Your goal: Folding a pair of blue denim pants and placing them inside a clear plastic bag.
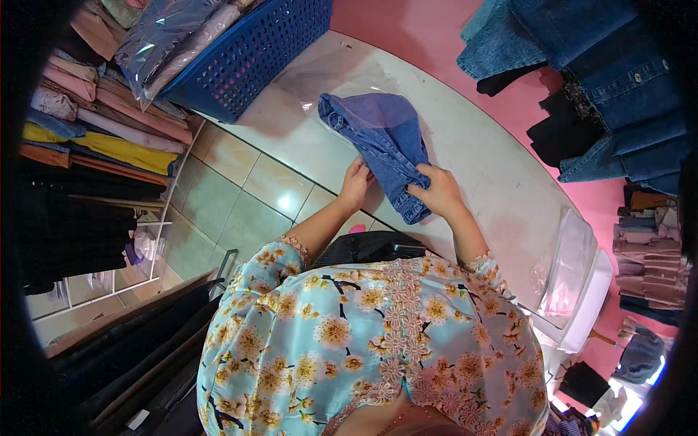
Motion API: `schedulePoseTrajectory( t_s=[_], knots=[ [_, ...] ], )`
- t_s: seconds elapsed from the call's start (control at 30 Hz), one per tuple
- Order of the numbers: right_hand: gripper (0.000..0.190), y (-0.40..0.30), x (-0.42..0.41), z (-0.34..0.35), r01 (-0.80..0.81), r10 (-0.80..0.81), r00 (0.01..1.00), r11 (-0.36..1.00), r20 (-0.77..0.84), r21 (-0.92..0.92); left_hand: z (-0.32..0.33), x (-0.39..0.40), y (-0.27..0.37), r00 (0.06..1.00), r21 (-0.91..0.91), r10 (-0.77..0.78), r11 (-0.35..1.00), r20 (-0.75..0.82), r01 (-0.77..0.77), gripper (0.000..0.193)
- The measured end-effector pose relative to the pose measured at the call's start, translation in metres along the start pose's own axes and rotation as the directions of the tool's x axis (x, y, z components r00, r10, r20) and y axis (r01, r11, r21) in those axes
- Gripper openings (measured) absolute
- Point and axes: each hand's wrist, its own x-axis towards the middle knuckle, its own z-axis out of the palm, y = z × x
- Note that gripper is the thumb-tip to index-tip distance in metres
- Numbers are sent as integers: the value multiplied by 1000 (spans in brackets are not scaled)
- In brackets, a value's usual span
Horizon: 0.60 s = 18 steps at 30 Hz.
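Observation:
A folded blue denim garment (390, 147) lies aslant over the near part of a white tabletop (480, 218), its lower end by the table's edge. My right hand (439, 188) grips the garment's right edge between thumb and fingers. At its left edge, my left hand (357, 185) has its fingers curled against the denim, some of them hidden beneath it. A clear plastic bag (349, 76) lies on the table and seems to cover the garment's far part.
A blue perforated plastic basket (234, 71) holding plastic-wrapped items stands at the table's far left. Stacked folded clothes (125, 141) fill the left side. Denim garments (611, 82) hang at upper right. A white plastic container (578, 289) stands at the table's right end.

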Motion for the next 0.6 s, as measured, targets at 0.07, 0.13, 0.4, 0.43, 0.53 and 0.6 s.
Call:
schedulePoseTrajectory(
  t_s=[0.07, 0.13, 0.4, 0.43, 0.53, 0.6],
  knots=[
    [42, 3, 4, -1, 20, -20, 1000, 999, -4, 25, 3, -8, -1, 999, 18, -6, 1000, 45, 5, 36],
    [42, 2, 6, -2, 36, -36, 999, 999, -1, 1, 7, -16, 3, 996, 34, -12, 999, 87, 9, 32],
    [34, 5, -2, 3, 148, -146, 989, 983, 27, -108, -13, -41, 18, 965, 278, -206, 948, 162, 156, 49],
    [32, 13, -3, 9, 190, -191, 982, 967, 10, -172, -21, -41, 29, 963, 285, -211, 946, 168, 157, 49],
    [29, 25, -9, 15, 223, -229, 973, 941, 5, -255, -54, -34, 81, 713, 879, -653, 464, 254, 112, 40],
    [29, 34, -14, 16, 188, -194, 981, 943, 7, -274, -30, -26, 131, 586, 965, -791, 256, 174, 59, 29]
  ],
)
